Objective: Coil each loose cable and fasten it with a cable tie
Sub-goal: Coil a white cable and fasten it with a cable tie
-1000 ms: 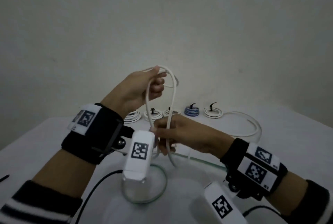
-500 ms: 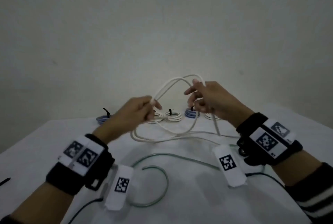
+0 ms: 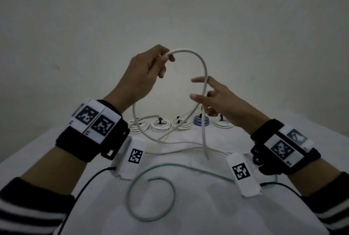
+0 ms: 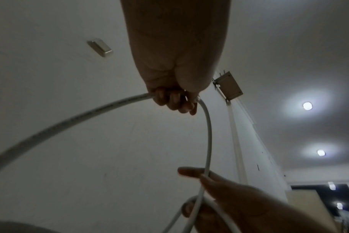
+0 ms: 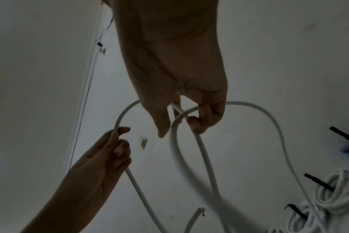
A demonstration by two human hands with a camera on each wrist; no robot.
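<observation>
A white cable (image 3: pixel 204 68) arches in a tall loop in the air, and its loose tail (image 3: pixel 204 140) hangs to the table. My left hand (image 3: pixel 162 62) is raised and grips the top of the loop, fingers curled round the cable (image 4: pixel 208 134). Lower and to the right, my right hand (image 3: pixel 205 100) holds the loop where the strands cross; its curled fingers (image 5: pixel 197 124) pinch the cable (image 5: pixel 269 116), while forefinger and thumb stick out. The left wrist view shows the left hand (image 4: pixel 175 100) above the right hand (image 4: pixel 239 198).
A loose green cable (image 3: pixel 151 216) curls on the white table (image 3: pixel 226 216) in front of me. Several tied coils (image 3: pixel 161 124), one of them blue (image 3: pixel 201 121), line the table's far edge with black ties on them. Thin black leads run from my wrist cameras.
My left hand has risen from low on the left, drawing the white cable into one tall loop. My right hand has stayed about where it was, holding the crossing.
</observation>
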